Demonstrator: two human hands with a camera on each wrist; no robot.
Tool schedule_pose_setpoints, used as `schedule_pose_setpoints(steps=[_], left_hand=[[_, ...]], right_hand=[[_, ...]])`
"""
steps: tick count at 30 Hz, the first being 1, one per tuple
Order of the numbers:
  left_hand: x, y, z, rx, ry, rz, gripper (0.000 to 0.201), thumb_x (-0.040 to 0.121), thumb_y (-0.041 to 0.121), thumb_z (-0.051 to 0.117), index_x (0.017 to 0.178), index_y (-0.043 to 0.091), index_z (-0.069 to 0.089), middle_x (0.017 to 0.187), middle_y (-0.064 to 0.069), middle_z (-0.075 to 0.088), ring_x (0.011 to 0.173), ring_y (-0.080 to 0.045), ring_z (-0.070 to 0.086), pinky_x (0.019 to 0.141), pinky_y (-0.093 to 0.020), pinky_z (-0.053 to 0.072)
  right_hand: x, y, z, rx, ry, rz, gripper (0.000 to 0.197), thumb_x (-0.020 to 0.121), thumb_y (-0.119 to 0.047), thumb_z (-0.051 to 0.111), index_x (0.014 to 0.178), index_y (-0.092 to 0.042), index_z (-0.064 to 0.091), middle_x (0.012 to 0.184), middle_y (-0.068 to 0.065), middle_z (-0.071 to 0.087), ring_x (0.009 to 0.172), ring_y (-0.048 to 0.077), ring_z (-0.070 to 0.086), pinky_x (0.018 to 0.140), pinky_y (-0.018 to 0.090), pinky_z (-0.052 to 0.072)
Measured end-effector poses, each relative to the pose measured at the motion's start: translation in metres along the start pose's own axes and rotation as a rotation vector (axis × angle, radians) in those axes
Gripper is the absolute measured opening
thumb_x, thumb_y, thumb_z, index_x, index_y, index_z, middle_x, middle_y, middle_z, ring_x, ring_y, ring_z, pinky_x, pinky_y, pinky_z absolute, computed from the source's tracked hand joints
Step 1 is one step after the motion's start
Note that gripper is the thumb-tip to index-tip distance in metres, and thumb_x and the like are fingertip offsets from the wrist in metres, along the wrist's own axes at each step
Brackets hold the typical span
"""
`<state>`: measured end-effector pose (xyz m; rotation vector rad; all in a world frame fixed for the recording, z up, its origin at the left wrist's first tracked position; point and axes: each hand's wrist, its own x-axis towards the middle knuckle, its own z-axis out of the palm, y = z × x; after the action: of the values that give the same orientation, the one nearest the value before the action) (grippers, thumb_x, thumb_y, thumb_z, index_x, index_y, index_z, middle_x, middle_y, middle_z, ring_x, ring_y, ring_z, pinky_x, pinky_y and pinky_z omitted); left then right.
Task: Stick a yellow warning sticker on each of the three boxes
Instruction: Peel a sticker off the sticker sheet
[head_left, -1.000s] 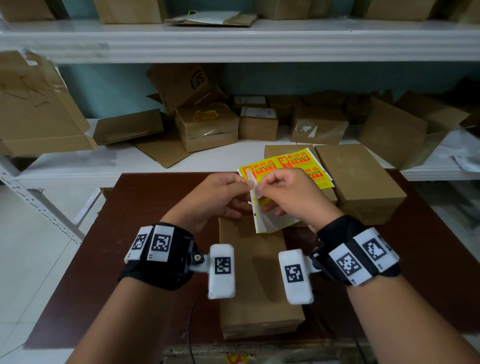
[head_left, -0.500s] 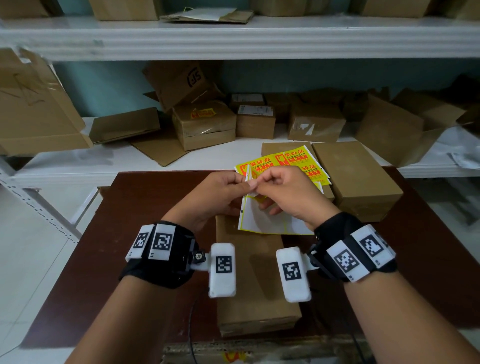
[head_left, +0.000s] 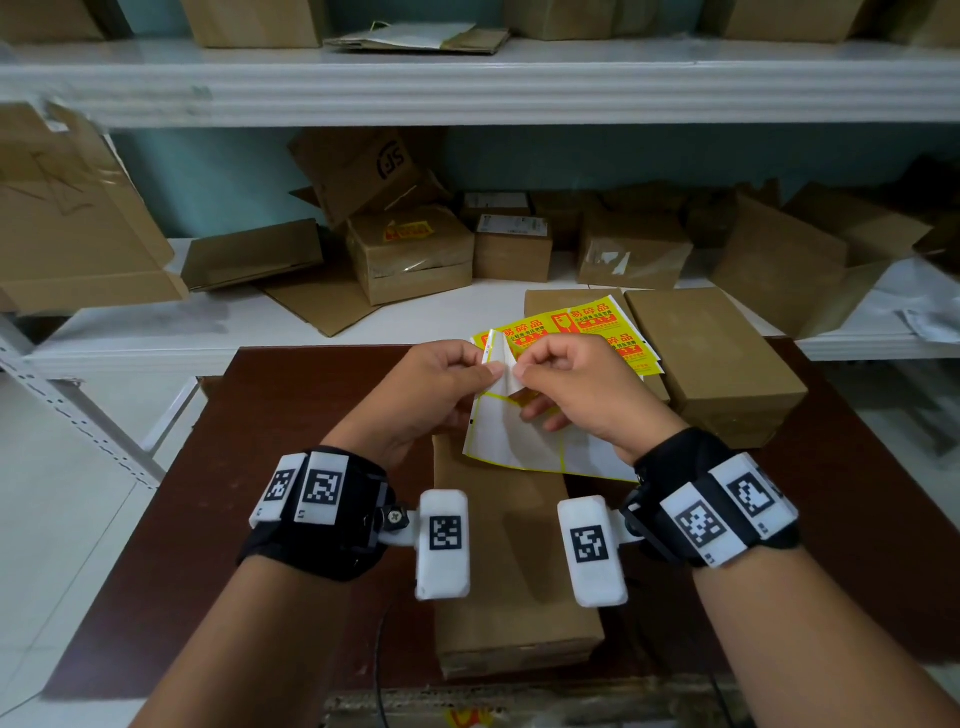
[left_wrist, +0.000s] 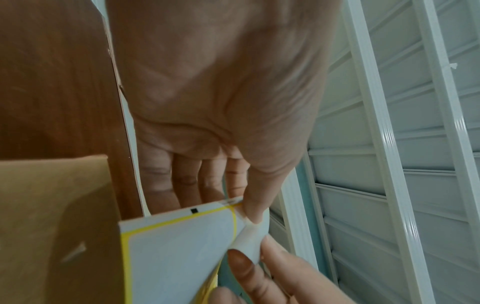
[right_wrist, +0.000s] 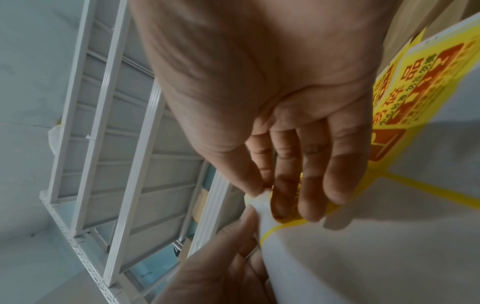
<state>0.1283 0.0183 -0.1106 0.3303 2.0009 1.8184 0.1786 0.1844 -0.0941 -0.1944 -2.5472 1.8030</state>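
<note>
Sticker peel, in the air above the table (head_left: 291, 467).
Left hand (head_left: 431, 395) pinches the sheet (head_left: 524, 441) corner; right hand (head_left: 576, 389) pinches a sticker (head_left: 501, 364) edge; near box (head_left: 509, 587) lies below.

A parcel storeroom or packing room: white metal shelving (head_left: 467, 83) crowded with cardboard boxes (head_left: 410, 254) and flattened cartons (head_left: 78, 218), behind a brown work table (head_left: 291, 415).
</note>
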Motion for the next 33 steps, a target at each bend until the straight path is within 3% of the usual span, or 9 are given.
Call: schedule_pose_setpoints(steps=[8,17,21,28,33], left_hand=[[0.0022,-0.0006,-0.0037,0.009,0.022,0.018,0.008,0.098,0.016,0.061,0.095,0.008,0.062,0.086,-0.017,0.057,0.069,-0.019,0.053,0.058,-0.024,0.053],[0.0039,-0.0014,-0.005,0.012,0.047,0.034,0.014,0.098,0.018,0.062,0.084,0.015,0.061,0.082,-0.014,0.055,0.068,-0.018,0.051,0.061,-0.028,0.046],[0.0048,-0.0021,-0.0038,0.011,0.047,0.041,0.016,0.097,0.018,0.062,0.082,0.017,0.061,0.078,-0.01,0.056,0.063,-0.014,0.05,0.06,-0.027,0.044],[0.0048,-0.0016,-0.0042,0.011,0.054,0.054,0.014,0.098,0.017,0.06,0.083,0.017,0.06,0.073,-0.004,0.057,0.06,-0.011,0.052,0.055,-0.024,0.045],[0.0029,0.0004,-0.0004,0.005,0.046,0.039,0.016,0.099,0.014,0.057,0.084,0.018,0.061,0.065,0.003,0.058,0.055,-0.007,0.054,0.053,-0.022,0.046]], right_hand=[[-0.0009,-0.0018,-0.0035,0.018,0.008,0.009,0.011,0.097,-0.014,0.061,0.087,-0.014,0.065,0.087,0.007,0.071,0.063,0.024,0.07,0.049,0.025,0.049],[0.0,-0.0036,-0.0045,0.011,0.033,0.02,0.009,0.096,-0.01,0.061,0.093,-0.017,0.066,0.076,0.0,0.07,0.046,0.012,0.057,0.045,0.022,0.048],[0.0017,-0.0022,-0.0036,-0.01,0.041,0.026,0.018,0.095,-0.007,0.058,0.109,-0.009,0.07,0.087,0.006,0.07,0.054,0.012,0.061,0.048,0.022,0.05],[0.0005,-0.0023,-0.0035,0.036,0.038,0.041,0.018,0.095,-0.003,0.056,0.101,-0.008,0.072,0.087,0.01,0.073,0.065,0.016,0.067,0.054,0.025,0.051],[0.0022,-0.0013,-0.0017,0.036,0.062,0.037,0.017,0.093,-0.002,0.058,0.1,-0.008,0.072,0.097,0.018,0.076,0.069,0.015,0.072,0.059,0.028,0.054]])
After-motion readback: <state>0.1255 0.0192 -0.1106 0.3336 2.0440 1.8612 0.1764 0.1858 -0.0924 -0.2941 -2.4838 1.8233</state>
